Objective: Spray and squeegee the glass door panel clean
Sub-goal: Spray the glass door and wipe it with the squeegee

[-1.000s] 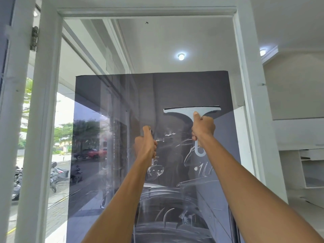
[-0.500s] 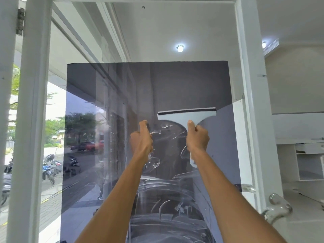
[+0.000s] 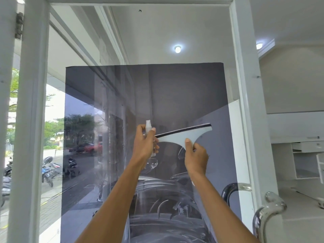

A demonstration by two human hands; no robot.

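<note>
Right hand (image 3: 196,159) grips tilted squeegee (image 3: 184,135), left hand (image 3: 144,146) apparently holds sprayer (image 3: 148,124)

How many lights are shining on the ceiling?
2. One ceiling light shows through the glass door panel; the other light is farther right, past the white door frame. More could be hidden.

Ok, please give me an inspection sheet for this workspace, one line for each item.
Surface: glass door panel, upright, dark sheet behind it.
Job's things: squeegee tilted, left end lower; small spray bottle.
Clutter: nothing seen.
Grips: left hand holds the spray bottle; right hand holds the squeegee handle.
Cables: nothing seen.
Surroundings: white door frame, chrome door handle, motorbikes outside, ceiling lamp lit.
</note>
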